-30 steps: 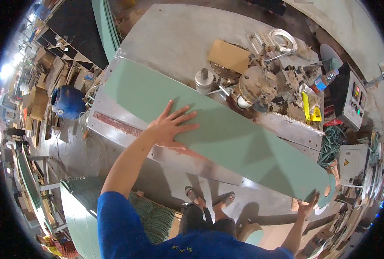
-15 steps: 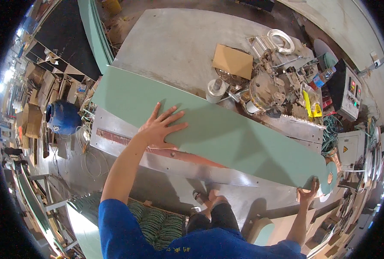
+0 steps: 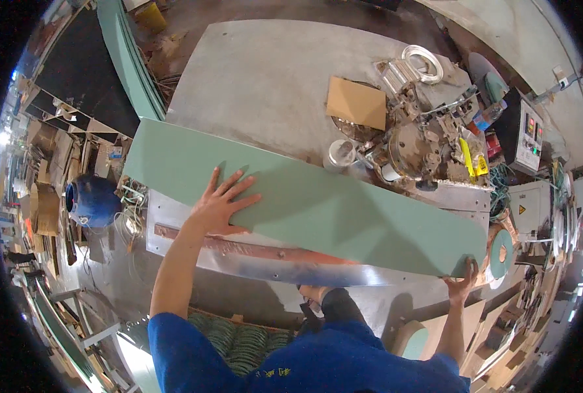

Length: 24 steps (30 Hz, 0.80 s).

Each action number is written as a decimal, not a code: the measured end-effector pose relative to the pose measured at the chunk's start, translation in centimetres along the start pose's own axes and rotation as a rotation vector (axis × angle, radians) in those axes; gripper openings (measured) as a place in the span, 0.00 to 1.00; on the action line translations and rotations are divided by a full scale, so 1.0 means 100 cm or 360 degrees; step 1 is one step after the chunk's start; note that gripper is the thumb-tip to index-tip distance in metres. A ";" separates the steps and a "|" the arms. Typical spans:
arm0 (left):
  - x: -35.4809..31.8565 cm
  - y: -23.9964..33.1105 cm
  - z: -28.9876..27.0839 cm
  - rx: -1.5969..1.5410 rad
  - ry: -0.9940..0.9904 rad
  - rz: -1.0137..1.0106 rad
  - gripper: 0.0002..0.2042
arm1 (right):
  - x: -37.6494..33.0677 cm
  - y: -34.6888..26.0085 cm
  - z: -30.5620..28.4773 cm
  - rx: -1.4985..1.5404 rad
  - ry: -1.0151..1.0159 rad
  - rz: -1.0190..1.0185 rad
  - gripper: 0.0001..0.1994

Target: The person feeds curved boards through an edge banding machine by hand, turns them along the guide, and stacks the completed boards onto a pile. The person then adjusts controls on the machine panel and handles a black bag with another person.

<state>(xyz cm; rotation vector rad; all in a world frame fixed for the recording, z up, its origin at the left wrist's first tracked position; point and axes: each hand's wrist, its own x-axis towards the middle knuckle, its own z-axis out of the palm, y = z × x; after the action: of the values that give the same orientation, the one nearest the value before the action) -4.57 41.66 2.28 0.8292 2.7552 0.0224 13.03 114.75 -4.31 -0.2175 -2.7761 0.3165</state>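
Board has slid further left across the table; your left hand lies spread flat mid-board, right hand gripping its far right corner.

There is one view only, from the camera on my head, so nothing is shared with a second view. It looks steeply down over my blue-sleeved shoulders, my forearms rising into it from the lower edge. My left hand and right hand sit fairly near the lens, at arm's reach. They frame the long pale green flat board that crosses the middle of the view. Beyond it the grey metal counter fills the upper middle. The fisheye bends straight edges toward the dark round rim, where the workshop floor curls in on both sides.
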 end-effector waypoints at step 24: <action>-0.040 -0.129 -0.005 0.0132 -0.0187 -0.0021 0.48 | -0.001 -0.157 0.017 -0.0277 -0.0234 0.0348 0.56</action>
<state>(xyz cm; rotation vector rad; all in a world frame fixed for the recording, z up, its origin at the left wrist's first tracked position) -8.43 28.74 2.59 0.8059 2.6665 -0.1398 10.81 99.26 -2.09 -0.5646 -2.9314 0.1478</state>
